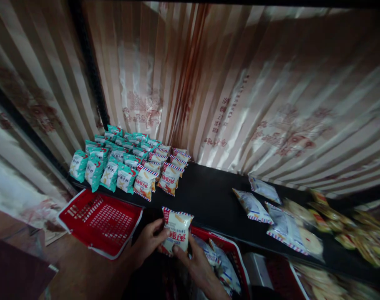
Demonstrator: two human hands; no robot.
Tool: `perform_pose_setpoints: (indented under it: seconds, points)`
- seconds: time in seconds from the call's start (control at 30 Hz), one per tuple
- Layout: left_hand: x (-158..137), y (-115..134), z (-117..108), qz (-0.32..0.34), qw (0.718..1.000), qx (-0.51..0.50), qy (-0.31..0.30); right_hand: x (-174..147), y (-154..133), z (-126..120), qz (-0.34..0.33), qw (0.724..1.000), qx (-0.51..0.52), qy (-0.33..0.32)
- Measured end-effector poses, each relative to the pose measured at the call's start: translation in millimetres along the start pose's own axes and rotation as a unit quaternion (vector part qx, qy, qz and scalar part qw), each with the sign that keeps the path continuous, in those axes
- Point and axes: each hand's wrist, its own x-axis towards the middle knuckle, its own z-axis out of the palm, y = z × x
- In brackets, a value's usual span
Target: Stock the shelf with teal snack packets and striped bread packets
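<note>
Between my two hands is a snack bag (178, 225), cream and red with a striped edge, held up in front of the black shelf. My left hand (150, 239) grips its left side. On its lower right, my right hand (196, 258) presses with the thumb on the front and the fingers along the side. Matching snack bags (170, 177) stand in rows on the shelf, beside rows of teal snack bags (110, 173). Under my right hand sits a red basket (236, 246) with several striped bags (225, 266) inside.
A red basket (108, 221) with perforated walls stands below the shelf at the left. Along the black shelf (205, 196), striped bags (254, 206) lie to the right, then yellow packets (336, 221). Curtains (271, 83) hang behind. More packages (321, 279) are at the lower right.
</note>
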Motion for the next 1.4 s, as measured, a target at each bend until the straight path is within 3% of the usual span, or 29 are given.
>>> perform_pose_setpoints:
  seconds: [0.27, 0.4, 0.5, 0.6, 0.73, 1.0, 1.2, 1.3, 1.4]
  points:
    - [24, -4, -7, 0.032, 0.997, 0.018, 0.071, 22, -11, -3, 0.022, 0.998, 0.062, 0.016]
    - [32, -4, -7, 0.052, 0.989, 0.055, 0.127, 39, -4, -2, 0.032, 0.991, 0.108, 0.067]
    - [30, -2, -3, 0.101, 0.970, 0.136, 0.175, 52, 0, -1, 0.012, 0.987, 0.111, 0.118]
    - [23, -2, 0, 0.168, 0.932, 0.236, 0.218, 65, 0, 2, -0.018, 0.983, 0.095, 0.157]
    - [18, -8, 4, 0.207, 0.900, 0.322, 0.208, 85, -3, 11, -0.063, 0.977, 0.043, 0.197]
    - [31, -18, -3, 0.211, 0.869, 0.396, 0.208, 121, 5, 23, -0.134, 0.947, -0.128, 0.261]
    - [39, -19, -10, 0.213, 0.856, 0.414, 0.224, 130, 11, 31, -0.114, 0.939, -0.178, 0.271]
    - [40, -21, -10, 0.216, 0.848, 0.423, 0.234, 131, 11, 30, -0.127, 0.924, -0.235, 0.272]
    - [41, -22, -10, 0.220, 0.843, 0.429, 0.239, 133, 9, 29, -0.137, 0.927, -0.230, 0.263]
